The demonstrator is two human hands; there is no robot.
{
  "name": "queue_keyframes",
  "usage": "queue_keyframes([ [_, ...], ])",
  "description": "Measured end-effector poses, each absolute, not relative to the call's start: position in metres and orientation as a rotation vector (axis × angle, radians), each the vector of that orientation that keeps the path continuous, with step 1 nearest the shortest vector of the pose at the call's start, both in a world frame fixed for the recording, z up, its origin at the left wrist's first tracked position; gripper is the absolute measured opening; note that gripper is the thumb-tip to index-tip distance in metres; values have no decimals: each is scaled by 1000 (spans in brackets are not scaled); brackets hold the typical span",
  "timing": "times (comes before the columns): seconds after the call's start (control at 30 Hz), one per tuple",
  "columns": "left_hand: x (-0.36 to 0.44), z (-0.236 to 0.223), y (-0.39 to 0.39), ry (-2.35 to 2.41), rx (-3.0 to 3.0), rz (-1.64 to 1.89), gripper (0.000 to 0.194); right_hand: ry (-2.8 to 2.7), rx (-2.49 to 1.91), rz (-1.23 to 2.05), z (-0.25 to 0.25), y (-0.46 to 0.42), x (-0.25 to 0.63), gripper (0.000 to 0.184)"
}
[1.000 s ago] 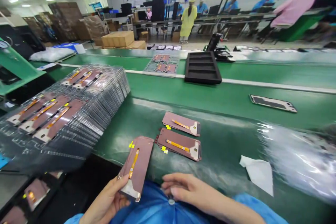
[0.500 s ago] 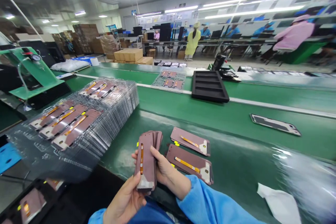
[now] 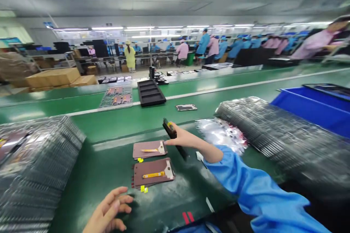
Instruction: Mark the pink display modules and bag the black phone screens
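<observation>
My right hand (image 3: 183,139), in a blue sleeve, reaches out over the green mat and is closed on a thin phone panel (image 3: 172,136) held edge-on, just right of the far pink panel (image 3: 149,149). A small pile of pink panels (image 3: 153,173) with yellow flex strips lies nearer me. My left hand (image 3: 109,209) hovers low at the mat's near edge, fingers loosely spread, holding nothing.
A stack of clear trays (image 3: 30,164) fills the left; another long stack (image 3: 279,138) lies at right beside a blue bin (image 3: 308,107). On the green conveyor (image 3: 109,118) sit a black tray (image 3: 150,93), a clear tray with panels (image 3: 116,97) and a single screen (image 3: 186,107). People work behind.
My view swung right. My right hand took the panel from my left hand and carried it out to the right over the mat; my left hand dropped away empty.
</observation>
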State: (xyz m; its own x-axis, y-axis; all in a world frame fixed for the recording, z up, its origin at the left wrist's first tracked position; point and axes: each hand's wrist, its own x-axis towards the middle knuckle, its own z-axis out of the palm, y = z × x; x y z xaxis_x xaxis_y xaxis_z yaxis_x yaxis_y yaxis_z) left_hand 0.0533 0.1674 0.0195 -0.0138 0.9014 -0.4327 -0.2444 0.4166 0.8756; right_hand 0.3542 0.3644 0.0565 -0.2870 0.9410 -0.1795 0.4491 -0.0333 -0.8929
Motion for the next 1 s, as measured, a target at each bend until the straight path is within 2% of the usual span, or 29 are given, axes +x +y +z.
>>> queue_keyframes([
  [0.1,59,25,199,1318,871,940,56,-1773,-1838,890,42,383,389,112],
  [0.27,74,30,251,1343,1075,913,54,-1785,-2212,527,10,400,401,104],
  [0.53,63,14,310,1487,1004,1198,60,-1767,-2351,291,-19,402,410,89],
  [0.7,53,-8,345,1576,873,1401,53,-1838,-2339,280,-35,401,425,92],
  [0.77,51,-18,356,1609,831,1490,51,-1861,-2324,266,-37,401,428,93],
  [0.87,50,-29,361,1627,805,1584,51,-1863,-2184,58,-30,389,421,89],
  [0.93,50,-32,360,1624,809,1614,52,-1973,-1863,-39,-23,370,403,74],
  [1.0,49,-33,357,1621,819,1628,51,-2242,-1326,91,-18,342,377,50],
])
